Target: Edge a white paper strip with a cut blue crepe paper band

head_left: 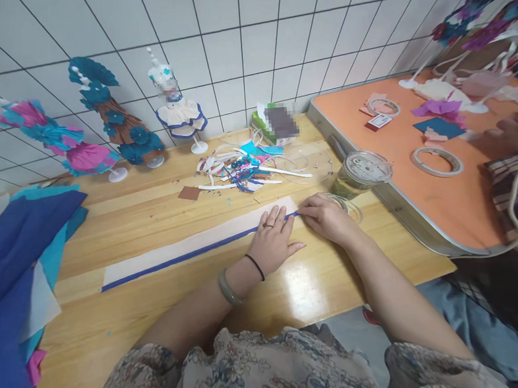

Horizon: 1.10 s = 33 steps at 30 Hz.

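A long white paper strip (pixel 191 246) with a blue band along its near edge lies slanted across the wooden table (pixel 161 319). My left hand (pixel 273 240) lies flat on the strip's right end, fingers stretched out and pressing it down. My right hand (pixel 325 216) is just to the right, fingers pinched on the end of the blue band at the strip's right tip.
A heap of paper scraps (pixel 239 169) lies behind the strip. Three small paper-dressed mannequins (pixel 177 108) stand by the tiled wall. Blue paper sheets (pixel 11 276) cover the left. A lidded cup (pixel 362 175) stands right. On the orange table (pixel 418 189) another person's hand (pixel 510 135) rests near tape rolls (pixel 436 161).
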Tool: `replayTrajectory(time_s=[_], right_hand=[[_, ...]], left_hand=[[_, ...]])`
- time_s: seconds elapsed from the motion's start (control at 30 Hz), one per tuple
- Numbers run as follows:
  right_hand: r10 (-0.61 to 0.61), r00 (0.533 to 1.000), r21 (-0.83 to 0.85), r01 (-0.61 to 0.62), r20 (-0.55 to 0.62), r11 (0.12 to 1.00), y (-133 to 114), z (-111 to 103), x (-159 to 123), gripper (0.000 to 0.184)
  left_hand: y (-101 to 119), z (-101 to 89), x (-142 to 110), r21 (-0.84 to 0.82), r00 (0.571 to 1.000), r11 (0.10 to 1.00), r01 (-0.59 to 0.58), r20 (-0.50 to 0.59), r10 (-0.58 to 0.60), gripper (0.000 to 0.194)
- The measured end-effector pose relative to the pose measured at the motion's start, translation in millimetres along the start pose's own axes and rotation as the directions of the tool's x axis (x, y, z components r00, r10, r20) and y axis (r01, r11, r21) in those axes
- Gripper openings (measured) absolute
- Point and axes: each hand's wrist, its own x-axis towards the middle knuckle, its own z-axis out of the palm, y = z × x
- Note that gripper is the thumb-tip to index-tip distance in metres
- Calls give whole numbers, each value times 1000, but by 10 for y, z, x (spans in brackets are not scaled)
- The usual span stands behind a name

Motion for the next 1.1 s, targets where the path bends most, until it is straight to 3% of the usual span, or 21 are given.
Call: replayTrajectory(time_s=[0.2,0.43,0.67,0.9,1.1], right_hand=[[108,983,30,-105,-146,994,-61,-82,-23,27],[43,999,-167,-39,23,985,-143,-85,-7,28],[56,997,-299,-37,53,954,-141,-28,-34,27],[61,998,-298,-61,-8,953,-144,-30,-31,29],[-8,999,-250,20,47,968,-193,6,-8,26]], left_hand=[[4,-1,2,2,1000,1000,7,6,-7,65],[9,0,-3,17,1000,1000,18,4,-18,65],[13,-2,-1,4,1000,1000,28,6,-28,68],[16,3,-4,5,1000,1000,24,12,-24,68],[23,-3,-14,5,999,999,32,1,-32,69]])
